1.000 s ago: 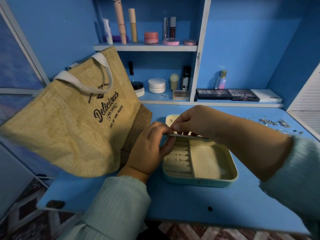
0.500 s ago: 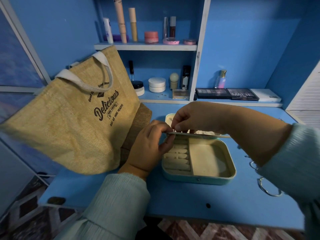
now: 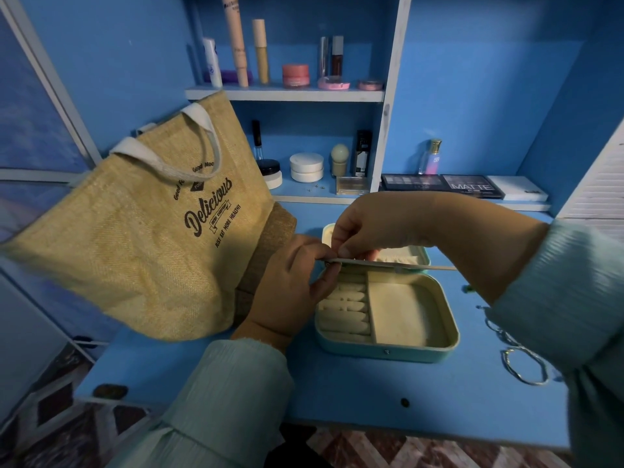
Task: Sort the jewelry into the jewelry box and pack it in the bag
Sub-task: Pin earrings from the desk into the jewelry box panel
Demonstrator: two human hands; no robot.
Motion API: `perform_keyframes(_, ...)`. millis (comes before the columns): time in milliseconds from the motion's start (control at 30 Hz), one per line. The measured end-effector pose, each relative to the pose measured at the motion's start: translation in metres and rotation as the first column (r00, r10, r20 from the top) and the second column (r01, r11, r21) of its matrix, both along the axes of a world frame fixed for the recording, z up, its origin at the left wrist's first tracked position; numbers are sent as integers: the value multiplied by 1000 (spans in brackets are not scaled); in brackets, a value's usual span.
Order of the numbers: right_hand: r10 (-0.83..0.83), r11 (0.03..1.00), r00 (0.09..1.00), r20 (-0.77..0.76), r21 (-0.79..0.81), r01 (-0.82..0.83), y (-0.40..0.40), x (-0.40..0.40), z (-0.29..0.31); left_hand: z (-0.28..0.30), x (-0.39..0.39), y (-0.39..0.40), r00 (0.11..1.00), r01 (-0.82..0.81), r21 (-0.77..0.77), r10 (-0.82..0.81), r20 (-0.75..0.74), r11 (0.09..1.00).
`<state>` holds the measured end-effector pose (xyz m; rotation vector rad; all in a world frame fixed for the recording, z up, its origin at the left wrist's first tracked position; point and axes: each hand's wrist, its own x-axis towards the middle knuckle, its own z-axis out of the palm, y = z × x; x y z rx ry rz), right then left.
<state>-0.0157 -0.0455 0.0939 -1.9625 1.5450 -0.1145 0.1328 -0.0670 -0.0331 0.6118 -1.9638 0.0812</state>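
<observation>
Broadly, a blue desk is carrying everything, with shelves of cosmetics sitting behind it. On the left a large jute bag with white handles and "Delicious" print is standing tilted on the desk, its side touching the left hand. Right of it, near the desk's middle, a teal jewelry box is lying open, showing cream ring rolls on its left and a bare cream compartment on its right; its lid is standing up at the back, seen nearly edge-on. Both hands are meeting over the box's back left corner: the left hand is pinching closed on the lid's left end, and the right hand is pinching closed on the same top edge just beside it. Thin silver bangles are lying on the desk right of the box, partly under the right sleeve.
</observation>
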Motion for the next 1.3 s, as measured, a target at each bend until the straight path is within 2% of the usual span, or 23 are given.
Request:
perform_keyframes(167, -3, 1000, 1000, 29, 3, 3, -1, -3, 3, 3, 0, 0, 999, 20, -8, -20, -33, 1000)
perform_keyframes(467, 102, 993, 980, -170, -48, -111, -1, 3, 6, 2, 0, 0, 999, 6, -33, -7, -46, 999)
perform_keyframes(633, 119, 990, 973, -196, -53, -132, -3, 4, 8, 2, -1, -1, 998, -4, -22, 3, -58, 1000)
perform_keyframes(1033, 85, 992, 991, -107, -85, -94, -3, 4, 5, 3, 0, 1, 997, 22, -10, -23, -70, 1000)
perform_keyframes(1233, 8, 994, 999, 45, -109, -3, 4, -4, 3, 1, 0, 0, 995, 47, 90, -39, -93, 995)
perform_keyframes(1300, 2, 992, 999, 37, -123, 3, 8, -10, 5, 1, 0, 0, 995, 45, 97, -37, -91, 994)
